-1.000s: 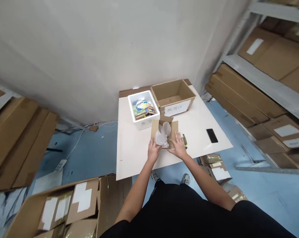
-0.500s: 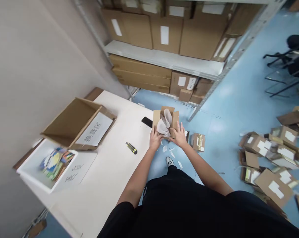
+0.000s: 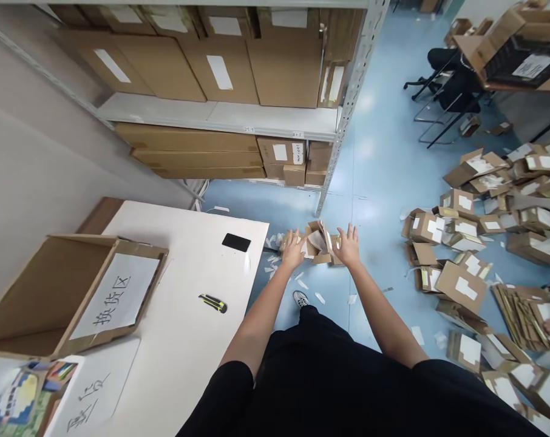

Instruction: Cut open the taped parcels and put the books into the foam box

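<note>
A small open cardboard box [image 3: 319,244] with white paper in it hangs tilted over the blue floor, just past the white table's [image 3: 184,267] right edge. My left hand [image 3: 294,249] is at its left side and my right hand [image 3: 348,246] at its right side. Both have their fingers spread, and neither seems to grip the box. Scraps of white paper lie on the floor below it.
On the table lie a black phone [image 3: 236,242] and a yellow-black utility knife [image 3: 212,303], beside a large open carton [image 3: 74,291] and a white foam box [image 3: 24,394]. Shelves of cartons [image 3: 220,115] stand behind. Many small boxes [image 3: 484,243] litter the floor at right.
I have turned right, away from the table, carrying the small box off it. My hands, closed on its sides before, are now spread and the box tilts loose between them.
</note>
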Available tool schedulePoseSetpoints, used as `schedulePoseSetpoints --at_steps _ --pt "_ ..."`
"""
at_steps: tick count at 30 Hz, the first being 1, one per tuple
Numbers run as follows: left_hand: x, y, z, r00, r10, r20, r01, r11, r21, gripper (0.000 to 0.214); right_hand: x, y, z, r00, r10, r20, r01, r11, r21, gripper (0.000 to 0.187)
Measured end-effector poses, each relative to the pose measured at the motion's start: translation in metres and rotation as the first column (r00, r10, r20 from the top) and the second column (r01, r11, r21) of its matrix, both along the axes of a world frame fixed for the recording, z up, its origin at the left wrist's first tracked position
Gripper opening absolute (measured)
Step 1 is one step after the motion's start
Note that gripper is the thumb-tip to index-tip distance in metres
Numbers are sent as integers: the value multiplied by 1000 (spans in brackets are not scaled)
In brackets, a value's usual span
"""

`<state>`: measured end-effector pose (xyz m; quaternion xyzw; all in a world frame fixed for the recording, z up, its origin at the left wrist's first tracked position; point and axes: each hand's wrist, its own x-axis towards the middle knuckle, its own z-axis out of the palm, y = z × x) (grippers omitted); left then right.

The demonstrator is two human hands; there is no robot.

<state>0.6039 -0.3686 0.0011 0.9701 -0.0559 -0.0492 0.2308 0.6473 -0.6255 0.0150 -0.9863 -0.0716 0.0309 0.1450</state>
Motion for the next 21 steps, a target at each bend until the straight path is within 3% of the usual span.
schedulePoseSetpoints --at_steps 4,10,15,21 --pt "-25 44 7 994 109 5 -109 994 -29 63 -9 37 7 996 90 30 -92 992 86 76" --pt "-99 112 41 939 309 150 -307 951 -40 58 -42 142 25 941 338 13 -338 935 110 74" --pt "-185 171 66 829 497 255 -501 864 -55 59 -86 239 42 812 581 62 -584 805 107 77" --pt "-288 230 71 596 738 316 -753 651 -101 58 -154 341 47 615 779 118 -787 600 143 73"
